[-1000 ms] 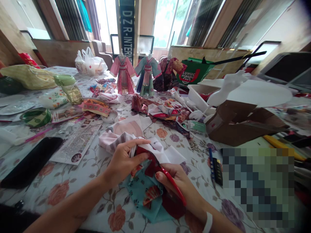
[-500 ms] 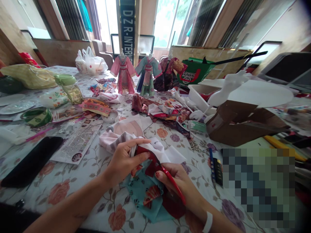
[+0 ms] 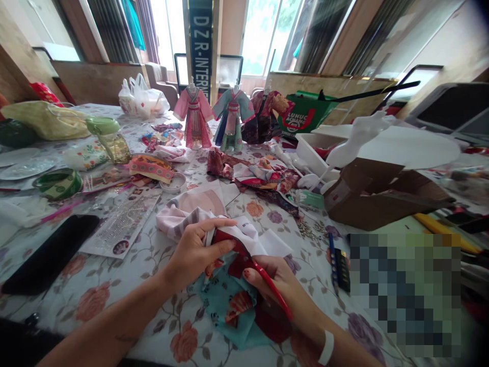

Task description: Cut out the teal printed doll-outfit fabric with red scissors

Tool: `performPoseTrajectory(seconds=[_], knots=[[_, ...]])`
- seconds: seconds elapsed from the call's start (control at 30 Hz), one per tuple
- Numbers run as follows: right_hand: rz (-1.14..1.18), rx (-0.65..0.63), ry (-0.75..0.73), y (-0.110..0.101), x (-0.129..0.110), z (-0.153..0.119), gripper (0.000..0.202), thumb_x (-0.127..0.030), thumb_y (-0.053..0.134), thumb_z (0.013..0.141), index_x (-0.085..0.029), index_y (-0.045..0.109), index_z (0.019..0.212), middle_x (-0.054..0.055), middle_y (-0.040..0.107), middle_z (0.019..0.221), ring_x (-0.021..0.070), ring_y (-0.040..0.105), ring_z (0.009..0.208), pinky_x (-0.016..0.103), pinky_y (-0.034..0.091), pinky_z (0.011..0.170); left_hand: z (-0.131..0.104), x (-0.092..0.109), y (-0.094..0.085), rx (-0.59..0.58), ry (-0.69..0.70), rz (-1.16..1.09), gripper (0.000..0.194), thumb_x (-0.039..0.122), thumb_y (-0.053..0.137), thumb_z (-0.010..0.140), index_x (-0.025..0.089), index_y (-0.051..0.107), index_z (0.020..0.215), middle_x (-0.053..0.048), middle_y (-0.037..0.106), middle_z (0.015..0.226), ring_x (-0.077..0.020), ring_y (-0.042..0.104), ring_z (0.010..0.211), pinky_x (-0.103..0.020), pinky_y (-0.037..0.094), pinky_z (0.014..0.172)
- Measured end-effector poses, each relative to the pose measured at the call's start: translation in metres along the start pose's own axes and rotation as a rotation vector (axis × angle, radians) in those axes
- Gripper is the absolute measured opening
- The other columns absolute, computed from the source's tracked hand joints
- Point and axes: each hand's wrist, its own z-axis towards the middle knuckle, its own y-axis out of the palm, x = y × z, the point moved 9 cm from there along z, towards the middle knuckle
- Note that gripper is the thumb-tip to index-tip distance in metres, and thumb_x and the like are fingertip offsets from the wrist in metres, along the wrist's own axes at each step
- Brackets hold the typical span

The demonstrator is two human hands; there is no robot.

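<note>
Dark red fabric [image 3: 236,265] is pinched between the thumb and fingers of my left hand [image 3: 194,250]. My right hand [image 3: 280,278] grips the red-handled scissors [image 3: 273,288], whose dark blades lie against the red fabric close to my left thumb. Beneath both hands hangs turquoise patterned fabric [image 3: 225,300] with orange figures. White and pink fabric [image 3: 260,234] lies just beyond my fingers. The tips of the blades are partly hidden by the cloth and my left hand.
Two small dresses, pink [image 3: 193,120] and green [image 3: 234,120], stand at the back. A black phone [image 3: 51,252] and a bead sheet [image 3: 121,224] lie left. Patterned scraps [image 3: 267,176] are ahead; a cardboard box [image 3: 367,199] and blue pen [image 3: 333,260] are right.
</note>
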Motion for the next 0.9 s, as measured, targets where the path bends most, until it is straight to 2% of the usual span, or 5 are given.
performPoseTrajectory(seconds=[0.23, 0.37, 0.6, 0.73, 0.9], knots=[[-0.009, -0.028, 0.001, 0.0007, -0.0002, 0.0008, 0.052, -0.060, 0.066, 0.074, -0.020, 0.037, 0.060, -0.008, 0.028, 0.049, 0.0056, 0.021, 0.043, 0.023, 0.012, 0.040, 0.0004, 0.0012, 0.0000, 0.004, 0.008, 0.004, 0.030, 0.024, 0.071, 0.074, 0.024, 0.072, 0.103, -0.002, 0.074, 0.091, -0.0237, 0.067, 0.097, -0.034, 0.057, 0.083], [-0.021, -0.012, -0.017, 0.0005, -0.0032, 0.0007, 0.051, -0.059, 0.068, 0.072, -0.019, 0.038, 0.059, -0.007, 0.029, 0.051, 0.0061, 0.022, 0.045, 0.023, 0.014, 0.040, 0.0007, 0.0021, 0.0001, 0.006, 0.023, -0.007, 0.029, 0.023, 0.071, 0.073, 0.024, 0.072, 0.102, -0.002, 0.073, 0.099, -0.0226, 0.066, 0.100, -0.032, 0.055, 0.087], [-0.039, -0.024, -0.039, -0.0001, -0.0038, 0.0019, 0.051, -0.057, 0.069, 0.073, -0.019, 0.038, 0.056, -0.007, 0.030, 0.051, 0.0061, 0.022, 0.046, 0.023, 0.015, 0.041, 0.0009, -0.0050, 0.0013, -0.012, -0.019, -0.017, 0.031, 0.029, 0.072, 0.074, 0.024, 0.072, 0.104, -0.002, 0.072, 0.083, -0.0229, 0.068, 0.092, -0.032, 0.058, 0.076], [-0.022, -0.003, -0.015, -0.0005, -0.0001, 0.0003, 0.051, -0.057, 0.067, 0.074, -0.019, 0.039, 0.057, -0.007, 0.029, 0.050, 0.0059, 0.022, 0.044, 0.023, 0.013, 0.040, 0.0004, -0.0028, 0.0005, 0.002, -0.009, -0.019, 0.030, 0.028, 0.072, 0.074, 0.025, 0.072, 0.103, -0.002, 0.073, 0.086, -0.0235, 0.067, 0.095, -0.032, 0.058, 0.077], [0.000, 0.039, 0.019, -0.0013, 0.0024, -0.0015, 0.053, -0.061, 0.068, 0.071, -0.020, 0.037, 0.056, -0.008, 0.026, 0.047, 0.0057, 0.018, 0.042, 0.024, 0.010, 0.039, 0.0008, -0.0020, 0.0002, 0.015, 0.004, -0.020, 0.029, 0.026, 0.073, 0.073, 0.023, 0.072, 0.102, -0.002, 0.073, 0.103, -0.0232, 0.066, 0.099, -0.032, 0.055, 0.085]])
